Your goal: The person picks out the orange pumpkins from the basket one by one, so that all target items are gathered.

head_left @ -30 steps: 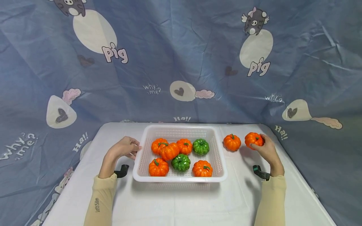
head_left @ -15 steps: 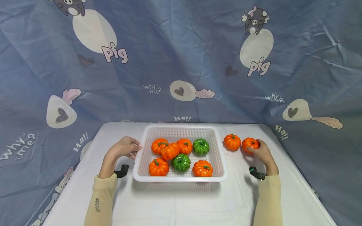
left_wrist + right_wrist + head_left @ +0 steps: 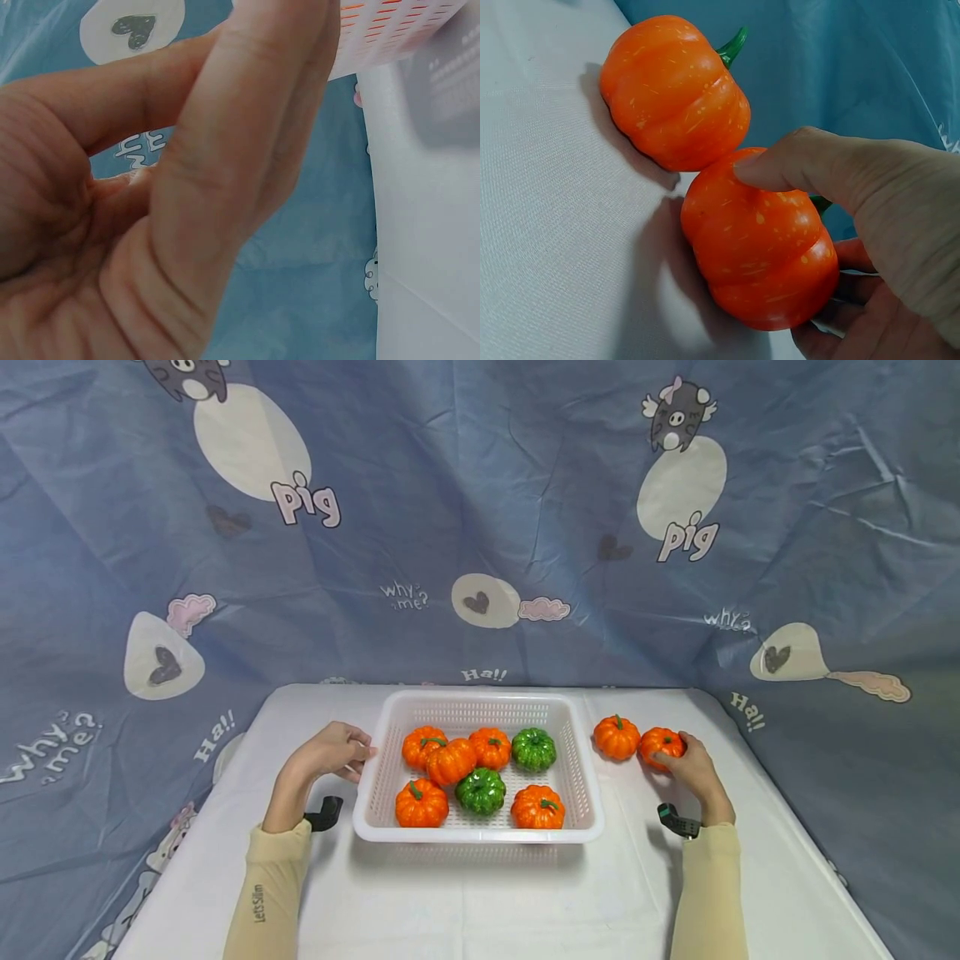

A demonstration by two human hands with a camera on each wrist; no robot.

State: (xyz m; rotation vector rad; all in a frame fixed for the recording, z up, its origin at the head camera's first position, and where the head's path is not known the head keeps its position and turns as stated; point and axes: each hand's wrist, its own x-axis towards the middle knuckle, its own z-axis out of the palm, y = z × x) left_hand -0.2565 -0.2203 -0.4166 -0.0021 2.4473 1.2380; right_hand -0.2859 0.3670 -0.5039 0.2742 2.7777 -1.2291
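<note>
A small orange toy pumpkin (image 3: 661,749) is in my right hand (image 3: 697,768), at the right of the table. My thumb (image 3: 772,171) lies over its top, and the other fingers curl round its far side. Beside it another orange pumpkin (image 3: 617,737) sits on the cloth; the two seem to touch in the right wrist view. At the left, my left hand (image 3: 333,752) grips the rim of a white plastic basket (image 3: 480,836) between thumb and fingers. The left wrist view shows the basket's slotted wall (image 3: 382,30), with the fingertips partly hidden.
Inside the basket are several orange pumpkins (image 3: 422,803) and two green ones, a front one (image 3: 481,791) and a back one (image 3: 533,750). A white cloth (image 3: 480,910) covers the table. Blue printed fabric (image 3: 420,527) hangs behind and along both sides.
My right hand has moved left and down with the orange pumpkin, bringing it up against the other one. The left hand and the basket have stayed put.
</note>
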